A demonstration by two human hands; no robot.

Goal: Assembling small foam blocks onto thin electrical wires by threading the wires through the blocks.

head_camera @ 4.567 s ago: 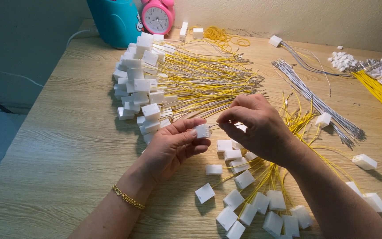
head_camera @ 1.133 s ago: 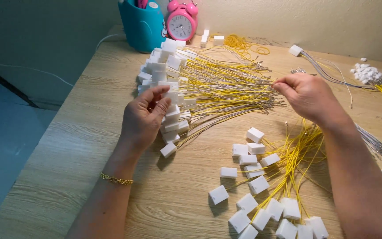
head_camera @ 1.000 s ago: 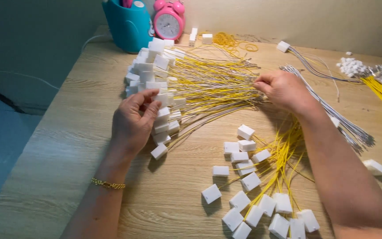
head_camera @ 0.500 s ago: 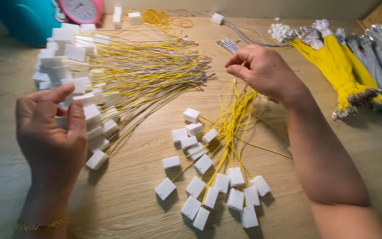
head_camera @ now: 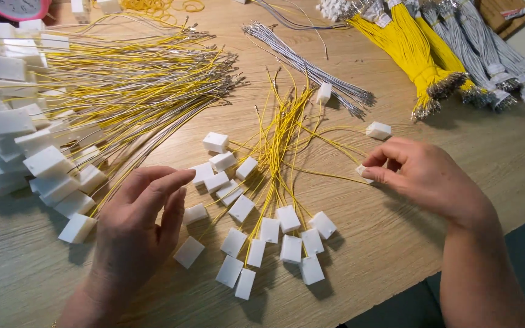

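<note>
My right hand (head_camera: 423, 176) pinches one white plug (head_camera: 363, 172) off the small pile (head_camera: 268, 231); my left hand (head_camera: 135, 225) hovers, fingers loosely spread, holding nothing. The big pile (head_camera: 44, 140) looks finished, with roughly twenty plugs left, I judge.

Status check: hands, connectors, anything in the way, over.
Left hand open over loose connectors. Right hand pinching one white connector. Yellow wires fan between the hands.

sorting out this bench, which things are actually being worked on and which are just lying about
In hand:
- right hand pinching a small white plastic connector
- left hand by the loose yellow wires with white connector blocks

Lying about:
- large stacked pile of yellow wired connectors
- grey wire bunch
- tied yellow and grey wire bundles
- pink round clock
</note>
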